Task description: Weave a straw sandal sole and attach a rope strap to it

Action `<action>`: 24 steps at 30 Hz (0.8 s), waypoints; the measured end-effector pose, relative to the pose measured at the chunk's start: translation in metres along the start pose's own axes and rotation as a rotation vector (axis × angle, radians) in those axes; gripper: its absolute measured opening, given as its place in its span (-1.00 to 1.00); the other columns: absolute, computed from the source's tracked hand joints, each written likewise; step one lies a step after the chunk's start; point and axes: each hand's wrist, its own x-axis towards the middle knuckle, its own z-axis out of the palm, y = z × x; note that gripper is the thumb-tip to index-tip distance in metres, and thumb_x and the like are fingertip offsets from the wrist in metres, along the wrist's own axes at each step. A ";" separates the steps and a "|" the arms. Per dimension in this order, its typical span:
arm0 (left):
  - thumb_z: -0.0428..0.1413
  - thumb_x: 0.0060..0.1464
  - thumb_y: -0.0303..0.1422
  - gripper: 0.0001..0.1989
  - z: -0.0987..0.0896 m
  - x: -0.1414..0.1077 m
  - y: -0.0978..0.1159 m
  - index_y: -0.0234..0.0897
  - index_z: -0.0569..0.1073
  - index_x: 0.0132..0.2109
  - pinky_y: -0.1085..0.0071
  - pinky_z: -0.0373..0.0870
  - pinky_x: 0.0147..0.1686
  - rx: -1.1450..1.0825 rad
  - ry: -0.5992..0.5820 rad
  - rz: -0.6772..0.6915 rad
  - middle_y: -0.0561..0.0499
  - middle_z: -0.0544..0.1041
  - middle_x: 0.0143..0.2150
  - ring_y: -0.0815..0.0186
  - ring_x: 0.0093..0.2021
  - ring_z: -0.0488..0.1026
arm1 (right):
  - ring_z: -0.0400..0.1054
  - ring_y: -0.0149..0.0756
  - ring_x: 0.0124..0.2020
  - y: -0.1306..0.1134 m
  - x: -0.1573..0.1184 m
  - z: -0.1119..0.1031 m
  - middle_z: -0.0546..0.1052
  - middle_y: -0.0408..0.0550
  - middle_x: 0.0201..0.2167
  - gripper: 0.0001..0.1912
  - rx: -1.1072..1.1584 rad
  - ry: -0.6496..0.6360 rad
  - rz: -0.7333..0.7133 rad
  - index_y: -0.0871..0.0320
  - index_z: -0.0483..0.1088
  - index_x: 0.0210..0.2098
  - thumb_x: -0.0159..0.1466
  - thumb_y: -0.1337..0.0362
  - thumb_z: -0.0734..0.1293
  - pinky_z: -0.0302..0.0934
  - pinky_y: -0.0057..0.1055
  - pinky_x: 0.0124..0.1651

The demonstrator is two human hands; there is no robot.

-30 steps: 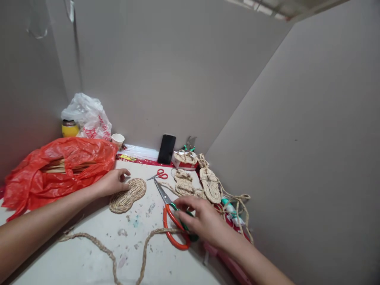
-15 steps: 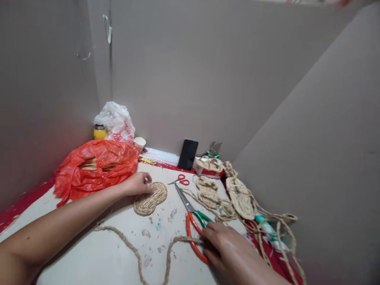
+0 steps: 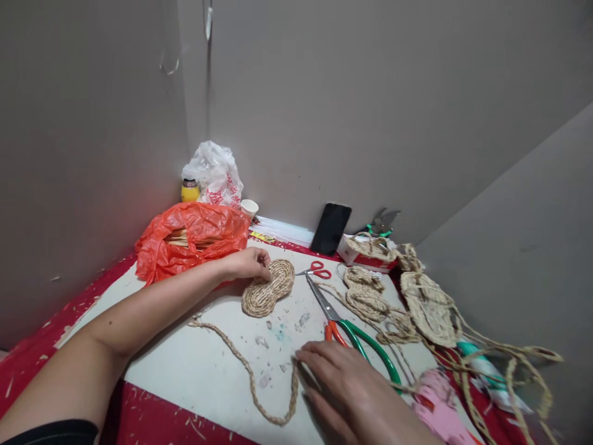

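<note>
My left hand [image 3: 250,262] pinches the edge of a figure-eight-shaped coiled straw sole [image 3: 273,290] lying on the white board. My right hand [image 3: 340,383] is low on the board, its fingers closed over a braided straw cord [image 3: 252,383]; the thumb side is partly hidden. That cord loops across the board to a frayed end on the left. Large scissors [image 3: 330,309], with orange and green handles, lie beyond my right hand, which partly covers the orange loop. Small red-handled scissors [image 3: 319,270] rest just right of the sole.
An orange plastic bag [image 3: 204,216] of straw sits at the left rear. Near the wall stand a white cup [image 3: 249,207] and a leaning phone [image 3: 331,228]. Woven sandals [image 3: 428,309] and loose cords crowd the right, beside a pink bundle [image 3: 438,402].
The view has swung left, shifting things rightward in the picture. My right hand has moved nearer, uncovering the green handle, and the cord now bends up to its fingertips.
</note>
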 end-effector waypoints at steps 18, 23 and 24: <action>0.18 -0.18 -0.55 -0.89 0.011 -0.006 0.017 -0.39 0.47 -0.38 0.46 0.50 -0.48 -0.603 -0.031 -0.104 -0.07 0.60 -0.48 0.31 -0.51 0.53 | 0.41 -0.24 -0.30 0.057 -0.050 -0.051 0.53 -0.04 -0.34 -0.79 -0.128 -0.056 0.495 0.09 0.49 -0.26 0.18 0.37 0.24 0.19 -0.43 -0.27; 0.20 -0.16 -0.55 -0.85 0.014 -0.007 0.017 -0.41 0.51 -0.33 0.46 0.51 -0.46 -0.654 -0.027 -0.136 -0.08 0.61 -0.47 0.30 -0.51 0.54 | 0.41 -0.27 -0.31 0.057 -0.044 -0.047 0.53 -0.07 -0.35 -0.84 -0.229 -0.040 0.512 0.09 0.48 -0.33 0.19 0.36 0.25 0.15 -0.46 -0.29; 0.20 -0.16 -0.55 -0.85 0.014 -0.007 0.016 -0.41 0.51 -0.33 0.46 0.51 -0.46 -0.661 -0.028 -0.138 -0.09 0.61 -0.47 0.30 -0.51 0.54 | 0.42 -0.27 -0.30 0.061 -0.042 -0.047 0.54 -0.06 -0.32 -0.82 -0.236 -0.005 0.537 0.09 0.47 -0.27 0.23 0.32 0.23 0.16 -0.46 -0.28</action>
